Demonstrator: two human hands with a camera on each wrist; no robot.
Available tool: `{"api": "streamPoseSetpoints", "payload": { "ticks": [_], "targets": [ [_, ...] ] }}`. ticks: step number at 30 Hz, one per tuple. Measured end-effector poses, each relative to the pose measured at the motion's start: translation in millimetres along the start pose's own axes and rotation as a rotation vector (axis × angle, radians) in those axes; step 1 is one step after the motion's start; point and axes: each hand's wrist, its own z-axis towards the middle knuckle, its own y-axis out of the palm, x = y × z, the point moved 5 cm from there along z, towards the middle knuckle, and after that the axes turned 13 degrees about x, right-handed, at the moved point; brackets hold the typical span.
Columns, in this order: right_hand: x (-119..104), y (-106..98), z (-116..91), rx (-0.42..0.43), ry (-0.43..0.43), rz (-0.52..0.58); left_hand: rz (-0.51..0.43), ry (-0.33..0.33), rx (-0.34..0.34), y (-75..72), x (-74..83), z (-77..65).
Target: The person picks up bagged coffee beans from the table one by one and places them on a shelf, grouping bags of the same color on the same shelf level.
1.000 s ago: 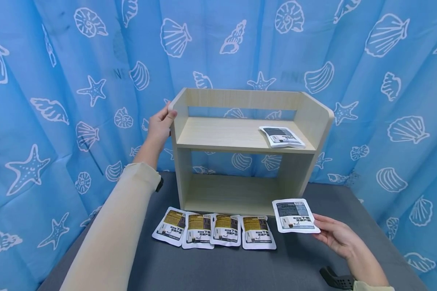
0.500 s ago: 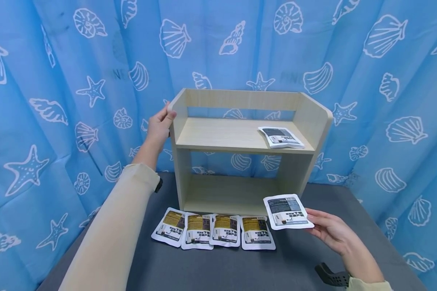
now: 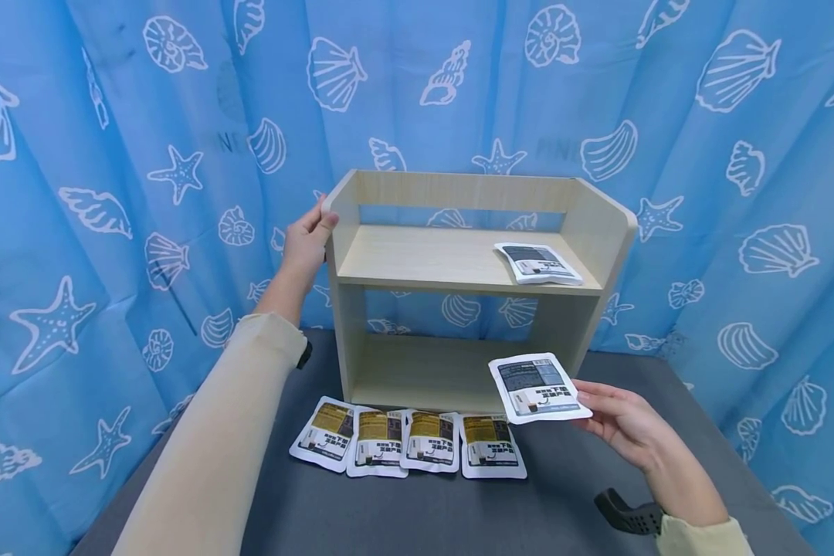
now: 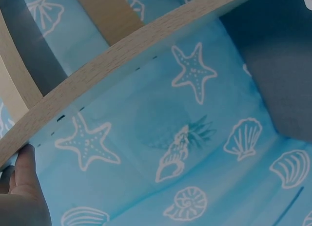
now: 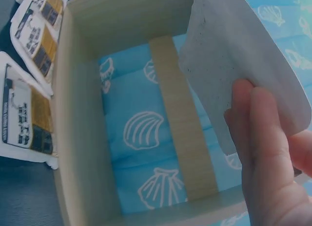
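Note:
My right hand (image 3: 625, 425) pinches a white pouch with a dark blue-grey label (image 3: 538, 388) by its right edge, in the air before the lower opening of a light wooden shelf (image 3: 459, 255). The right wrist view shows the plain back of this pouch (image 5: 234, 50) with fingers against it. My left hand (image 3: 306, 239) grips the upper left side panel of the shelf; in the left wrist view, part of that hand (image 4: 29, 187) touches the panel's edge. Another pouch with a dark label (image 3: 538, 263) lies at the right of the upper board.
Several white pouches with gold-brown labels (image 3: 431, 440) lie in a row on the dark grey tabletop (image 3: 417, 517), before the shelf's base. The two in the middle overlap. A blue curtain with seashell prints (image 3: 417, 77) hangs behind.
My right hand has carried the pouch up and to the left, closer to the shelf. The left hand stays on the side panel.

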Motion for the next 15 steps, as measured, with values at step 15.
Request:
{"api": "streamPoseSetpoints", "payload": {
  "ticks": [15],
  "targets": [
    [-27, 28, -8, -0.087, -0.059, 0.033, 0.003, -0.015, 0.0, -0.4, 0.1, -0.5]
  ]
}}
